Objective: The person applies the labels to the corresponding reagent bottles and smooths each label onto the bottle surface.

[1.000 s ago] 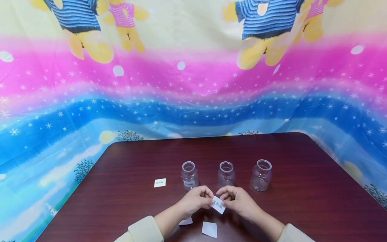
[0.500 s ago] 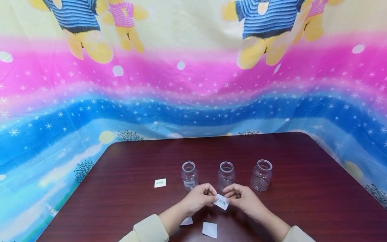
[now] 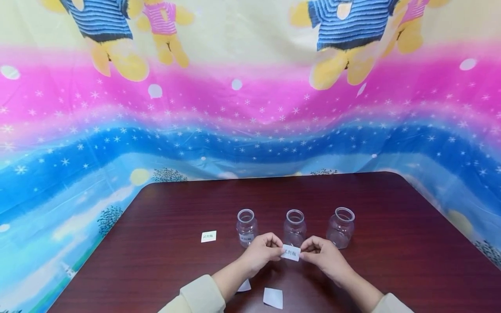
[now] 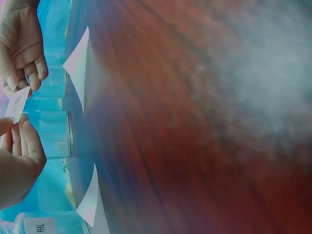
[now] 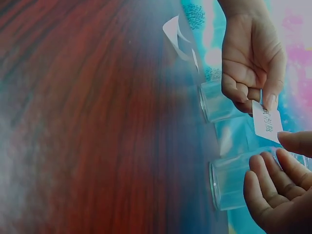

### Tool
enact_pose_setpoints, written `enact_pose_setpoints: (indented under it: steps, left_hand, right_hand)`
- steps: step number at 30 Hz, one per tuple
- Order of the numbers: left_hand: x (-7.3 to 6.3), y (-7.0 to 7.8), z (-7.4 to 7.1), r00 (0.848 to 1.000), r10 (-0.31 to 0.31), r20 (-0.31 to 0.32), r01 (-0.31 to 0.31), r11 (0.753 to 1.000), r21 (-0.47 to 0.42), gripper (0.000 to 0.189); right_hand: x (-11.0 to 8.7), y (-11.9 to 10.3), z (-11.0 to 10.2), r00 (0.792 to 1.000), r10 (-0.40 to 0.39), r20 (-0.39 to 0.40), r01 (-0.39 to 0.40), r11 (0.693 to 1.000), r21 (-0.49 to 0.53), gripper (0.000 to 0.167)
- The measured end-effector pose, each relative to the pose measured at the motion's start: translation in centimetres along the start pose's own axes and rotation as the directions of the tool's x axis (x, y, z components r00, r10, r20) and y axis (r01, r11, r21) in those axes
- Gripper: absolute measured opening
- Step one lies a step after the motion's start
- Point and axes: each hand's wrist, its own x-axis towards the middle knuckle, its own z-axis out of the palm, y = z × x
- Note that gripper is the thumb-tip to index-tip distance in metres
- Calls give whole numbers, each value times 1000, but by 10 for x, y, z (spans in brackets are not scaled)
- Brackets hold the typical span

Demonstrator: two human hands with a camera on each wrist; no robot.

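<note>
Two white papers at bottom centre, my left hand and right hand pinching one printed label at lower centre, one flat label left of three glass jars, leftmost jar labelled, one patterned cloth above.

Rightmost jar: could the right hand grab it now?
Probably yes: nothing visible stands between the right hand and the rightmost jar, though it would likely need to release the pinched label first.

Left sleeve: pale cream, plain, ending in a broad cuff band partway down the forearm. Right sleeve: same cream; only its end visible. Left hand, right hand: both bare.
</note>
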Motion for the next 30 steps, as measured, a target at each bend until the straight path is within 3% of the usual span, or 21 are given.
enact_pose_setpoints:
  steps: [8,17,24,30]
  left_hand:
    - [4,-4,8,1000,-14,-24,13,999,-49,7]
    - [11,-5,13,997,-25,-69,21,998,-59,5]
    - [16,-1,16,996,-7,-91,9,1000,19,5]
    - [17,0,16,994,13,-105,-5,997,75,6]
  right_hand:
    - [3,6,-2,1000,16,13,-17,998,62,15]
    - [9,8,-4,999,28,-39,-25,998,66,11]
    - [14,13,-3,994,43,-98,-37,998,56,10]
    - [19,12,3,975,99,-199,-79,991,107,4]
